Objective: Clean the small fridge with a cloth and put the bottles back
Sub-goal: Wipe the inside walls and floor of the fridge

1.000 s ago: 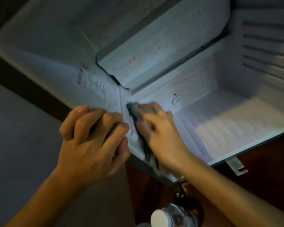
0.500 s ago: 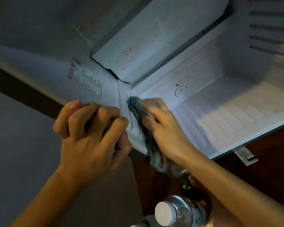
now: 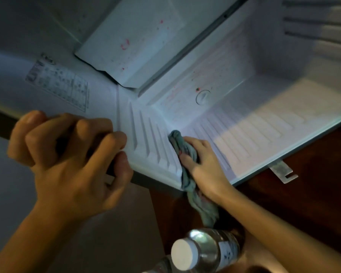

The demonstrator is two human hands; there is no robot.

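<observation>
Two hands at one small fridge (image 3: 264, 123). Left hand (image 3: 73, 160): fingers curled over the cabinet's front rim, gripping it, just beside the ribbed corner. Right hand (image 3: 207, 166): clutches a bunched grey-green cloth (image 3: 177, 142), pressed to the ribbed liner at that corner; the cloth's tail hangs past the rim. Lit liner floor spreads rightward to the front edge. One white-capped bottle (image 3: 207, 251) sits below the rim, near the right forearm.

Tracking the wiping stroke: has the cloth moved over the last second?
Yes. The cloth in the right hand slid toward the fridge's front edge, farther from the round cap.
</observation>
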